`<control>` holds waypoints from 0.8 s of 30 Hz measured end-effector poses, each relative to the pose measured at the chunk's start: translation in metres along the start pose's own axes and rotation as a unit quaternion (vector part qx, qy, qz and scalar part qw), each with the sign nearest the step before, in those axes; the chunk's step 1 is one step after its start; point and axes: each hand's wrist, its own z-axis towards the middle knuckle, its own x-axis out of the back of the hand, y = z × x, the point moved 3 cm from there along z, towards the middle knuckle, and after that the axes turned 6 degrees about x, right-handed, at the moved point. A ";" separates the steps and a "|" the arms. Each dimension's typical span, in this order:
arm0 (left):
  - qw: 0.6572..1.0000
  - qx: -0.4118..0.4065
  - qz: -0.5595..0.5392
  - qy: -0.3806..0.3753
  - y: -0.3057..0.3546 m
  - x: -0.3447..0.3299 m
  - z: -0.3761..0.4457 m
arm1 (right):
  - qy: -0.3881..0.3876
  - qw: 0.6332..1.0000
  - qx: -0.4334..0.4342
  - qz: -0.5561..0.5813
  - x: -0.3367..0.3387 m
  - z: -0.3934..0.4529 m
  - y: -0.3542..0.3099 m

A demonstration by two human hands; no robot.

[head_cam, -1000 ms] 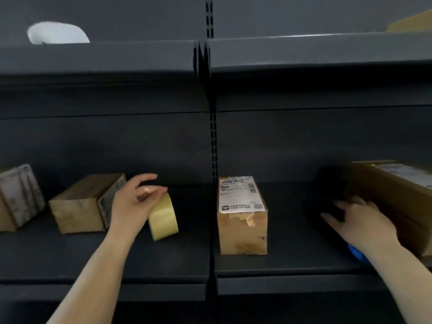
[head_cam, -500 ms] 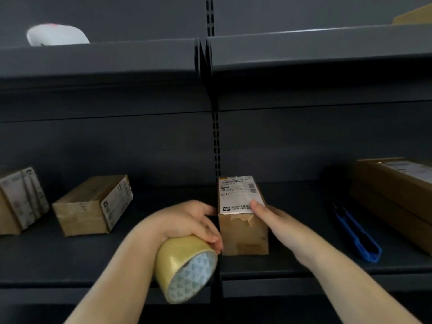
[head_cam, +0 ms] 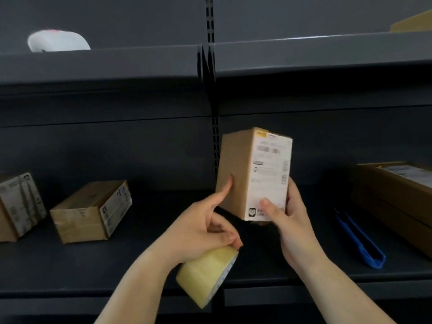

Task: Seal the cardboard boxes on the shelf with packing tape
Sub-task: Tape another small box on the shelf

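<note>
While the labelled box (head_cam: 253, 174) is held upright in the air above the middle shelf (head_cam: 140, 260), its long axis runs near vertical with a slight tilt, the top end leaning away to the upper right. The right hand (head_cam: 286, 220) grips the lower end, thumb on the white label face and fingers wrapped behind the right edge. The left hand (head_cam: 198, 232) is the nearer of the two to the plain cardboard side: its index finger lies extended against that side, while the remaining fingers curl around the tape roll (head_cam: 207, 275) and hold it below and to the left of the box. Roll and box are near but not touching.

The coming move probably turns on this relation: the tape sits under the box's lower-left corner, so the free end must travel up and right to reach a flap seam. Which face carries the open seam cannot be told from this view.

The box is matte brown corrugated card, a tall rectangular prism with crisp edges; the label is smooth white paper with blurred print. The tape is a glossy, translucent yellowish ring.

Two more cardboard boxes (head_cam: 91, 211) rest on the shelf at left, a larger flat box (head_cam: 395, 199) at right, with a blue plastic cutter (head_cam: 360, 242) beside it.
</note>
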 end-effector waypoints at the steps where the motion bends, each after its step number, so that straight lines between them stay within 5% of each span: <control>1: 1.000 0.003 -0.017 0.000 -0.003 0.001 -0.001 | -0.002 1.000 0.016 -0.005 0.002 0.000 -0.002; 9: 0.992 0.030 -0.125 -0.001 -0.017 0.005 0.003 | 0.008 0.977 0.140 -0.162 0.005 -0.004 -0.014; 11: 0.993 0.044 -0.105 0.012 -0.018 0.008 0.006 | 0.035 0.927 0.192 -0.319 -0.002 -0.006 -0.023; 14: 0.993 0.059 -0.080 0.055 -0.020 0.018 0.006 | 0.073 0.779 0.227 -0.580 -0.016 -0.004 -0.040; 17: 0.991 0.072 -0.087 0.066 -0.023 0.029 0.003 | 0.001 0.667 0.071 -0.742 -0.023 0.005 -0.039; 19: 0.993 0.083 -0.070 0.041 -0.024 0.028 0.003 | -0.094 0.629 -0.086 -0.767 -0.021 0.005 -0.025; 21: 0.995 0.084 -0.047 0.031 -0.022 0.025 0.005 | -0.126 0.624 -0.148 -0.757 -0.017 0.001 -0.020; 24: 0.996 0.077 -0.043 0.033 -0.018 0.028 0.006 | -0.166 0.676 -0.137 -0.705 -0.001 0.003 -0.034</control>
